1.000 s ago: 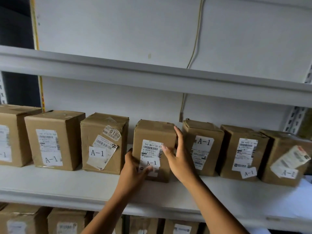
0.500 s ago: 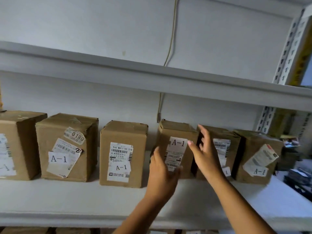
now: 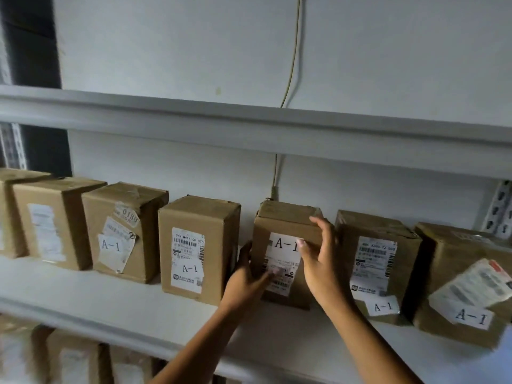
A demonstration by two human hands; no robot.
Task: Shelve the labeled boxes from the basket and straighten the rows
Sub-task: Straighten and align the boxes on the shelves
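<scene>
I have both hands on one A-1 box (image 3: 288, 220) mid-shelf (image 3: 110, 297): left hand (image 3: 245, 278) gripping its left edge, right hand (image 3: 321, 261) clasping its right front corner.

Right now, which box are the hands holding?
The box with the big A-1 label near its top, fifth from the left. The left hand and right hand grip its sides; no other box is touched.

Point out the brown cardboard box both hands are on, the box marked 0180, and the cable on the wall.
Brown cardboard box between the hands (image 3: 286, 217): head view, upper front face.
Brown cardboard box with the 0180 sticker (image 3: 126, 217): head view, on that sticker.
Pale cable on the white wall (image 3: 293, 59): head view, mid-length above the upper shelf.
</scene>
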